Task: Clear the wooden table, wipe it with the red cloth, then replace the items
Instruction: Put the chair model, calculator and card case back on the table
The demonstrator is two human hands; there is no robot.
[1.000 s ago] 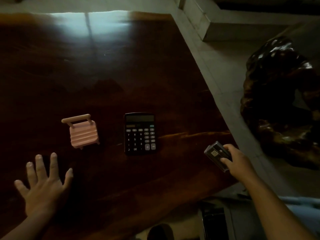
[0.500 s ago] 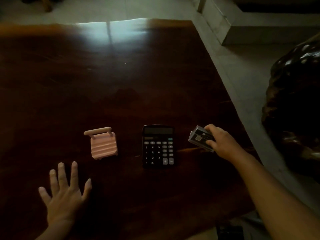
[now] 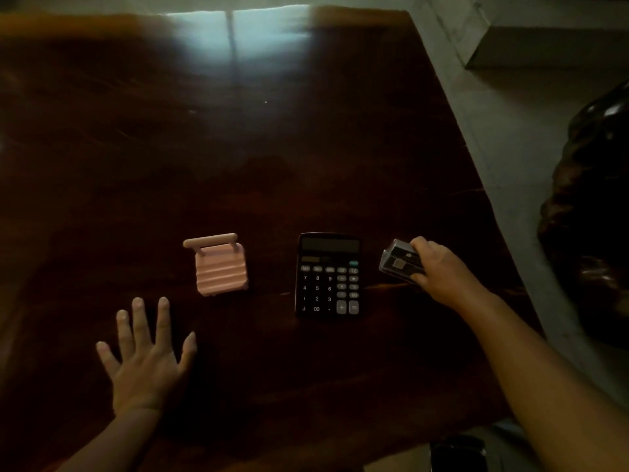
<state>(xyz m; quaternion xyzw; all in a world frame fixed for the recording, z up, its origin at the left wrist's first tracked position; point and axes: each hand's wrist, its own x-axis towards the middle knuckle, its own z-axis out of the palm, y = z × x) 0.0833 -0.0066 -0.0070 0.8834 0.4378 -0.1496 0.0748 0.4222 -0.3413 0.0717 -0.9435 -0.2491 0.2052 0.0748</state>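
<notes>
A black calculator point(image 3: 328, 274) lies flat on the dark wooden table point(image 3: 306, 148), with a small pink suitcase-shaped item point(image 3: 220, 267) to its left. Just right of the calculator, the person's right hand point(image 3: 439, 272) is clamped on a small clear-cased box point(image 3: 399, 264), held low over the wood. Nearer than the pink item, the left hand point(image 3: 146, 359) is spread, fingers apart, holding nothing.
</notes>
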